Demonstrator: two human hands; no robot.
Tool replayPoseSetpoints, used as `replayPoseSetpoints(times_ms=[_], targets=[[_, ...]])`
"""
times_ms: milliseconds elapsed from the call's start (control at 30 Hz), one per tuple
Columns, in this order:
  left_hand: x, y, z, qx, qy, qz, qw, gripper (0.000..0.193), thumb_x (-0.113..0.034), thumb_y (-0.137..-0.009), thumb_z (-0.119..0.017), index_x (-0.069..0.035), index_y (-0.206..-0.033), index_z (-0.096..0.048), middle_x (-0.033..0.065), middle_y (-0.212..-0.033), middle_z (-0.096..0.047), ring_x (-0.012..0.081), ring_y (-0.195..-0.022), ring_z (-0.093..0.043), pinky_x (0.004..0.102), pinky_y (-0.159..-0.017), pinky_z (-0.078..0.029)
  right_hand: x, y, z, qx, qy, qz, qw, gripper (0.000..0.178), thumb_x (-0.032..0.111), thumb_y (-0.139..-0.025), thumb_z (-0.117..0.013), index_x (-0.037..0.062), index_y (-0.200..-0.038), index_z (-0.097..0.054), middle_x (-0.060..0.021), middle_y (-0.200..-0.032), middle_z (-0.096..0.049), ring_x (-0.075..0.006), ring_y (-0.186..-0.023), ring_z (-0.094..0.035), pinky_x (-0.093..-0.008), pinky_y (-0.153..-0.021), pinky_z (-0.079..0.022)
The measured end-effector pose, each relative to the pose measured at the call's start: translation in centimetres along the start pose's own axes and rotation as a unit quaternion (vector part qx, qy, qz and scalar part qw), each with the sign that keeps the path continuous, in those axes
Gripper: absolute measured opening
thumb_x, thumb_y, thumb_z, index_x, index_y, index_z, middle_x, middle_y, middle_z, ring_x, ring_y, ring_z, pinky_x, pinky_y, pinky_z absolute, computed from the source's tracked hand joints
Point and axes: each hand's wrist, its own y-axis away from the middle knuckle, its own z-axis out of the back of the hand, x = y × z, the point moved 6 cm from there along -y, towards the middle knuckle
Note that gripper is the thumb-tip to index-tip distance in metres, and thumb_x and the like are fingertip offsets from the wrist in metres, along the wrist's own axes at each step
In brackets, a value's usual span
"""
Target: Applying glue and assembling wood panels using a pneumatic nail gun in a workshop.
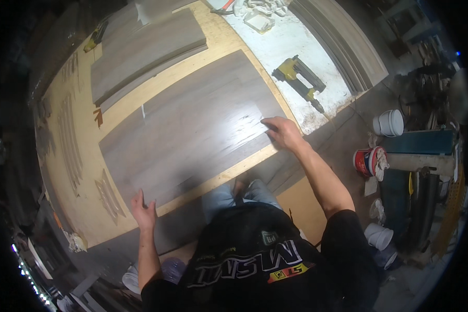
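A wide grey-brown wood-grain panel (192, 119) lies flat on the pale workbench in front of me, light glaring off its right part. My right hand (283, 132) is closed at the panel's near right corner, fingertips on its top face; the underside of the grip is hidden. At the near left corner, my left hand (143, 210) touches the edge with thumb and forefinger spread apart. Beyond the panel rests a stack of similar boards (151, 52).
A yellow-and-black nail gun (300, 78) lies on a white surface at the right; another yellow tool (94, 39) is at the far left. Thin wood strips (70, 145) line the bench's left side. A white bucket (388, 123) and a red bucket (366, 161) stand at right.
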Motion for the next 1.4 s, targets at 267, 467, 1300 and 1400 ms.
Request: replayPoseSetpoints(times_ms=[267, 467, 1300, 1400], targets=[[1.9, 0.5, 0.1, 0.006, -0.053, -0.027, 0.998, 0.069, -0.012, -0.082, -0.081, -0.005, -0.146, -0.056, 0.0260, -0.142, -0.052, 0.0436, -0.126, -0.054, 0.0472, -0.109, -0.043, 0.5, -1.0, 2.0, 0.093, 0.019, -0.085, 0.992, 0.036, 0.015, -0.088, -0.071, 0.0138, -0.124, -0.071, -0.0150, -0.113, -0.072, -0.0356, -0.104, -0.068, -0.0436, -0.091, -0.055], [-6.8, 1.4, -3.9, -0.031, -0.152, -0.173, 0.973, 0.064, -0.020, -0.081, -0.081, -0.008, -0.140, -0.060, 0.0271, -0.148, -0.049, 0.0499, -0.135, -0.047, 0.0572, -0.116, -0.036, -7.9, -5.6, 9.1, -0.187, 0.187, -0.020, 0.964, 0.045, 0.018, -0.087, -0.074, 0.0147, -0.131, -0.067, -0.0163, -0.122, -0.068, -0.0361, -0.112, -0.064, -0.0467, -0.098, -0.053], [-29.5, -3.3, -17.7, 0.022, -0.047, -0.400, 0.915, 0.052, -0.027, -0.092, -0.070, -0.021, -0.143, -0.061, 0.0124, -0.153, -0.050, 0.0375, -0.146, -0.037, 0.0641, -0.122, -0.023, 3.2, 2.5, 7.0, 0.093, -0.346, -0.293, 0.887, 0.061, 0.014, -0.086, -0.073, 0.0096, -0.144, -0.057, -0.0053, -0.108, -0.068, -0.0108, -0.058, -0.057, -0.0261, -0.056, -0.049], [-29.3, -3.1, -17.9, 0.031, -0.051, -0.392, 0.918, 0.052, -0.027, -0.092, -0.069, -0.021, -0.143, -0.060, 0.0120, -0.153, -0.049, 0.0368, -0.146, -0.037, 0.0631, -0.123, -0.022, 4.0, 1.8, 6.2, 0.093, -0.295, -0.291, 0.905, 0.058, 0.014, -0.082, -0.073, 0.0076, -0.139, -0.060, -0.0044, -0.107, -0.069, -0.0116, -0.063, -0.060, -0.0266, -0.062, -0.051]])
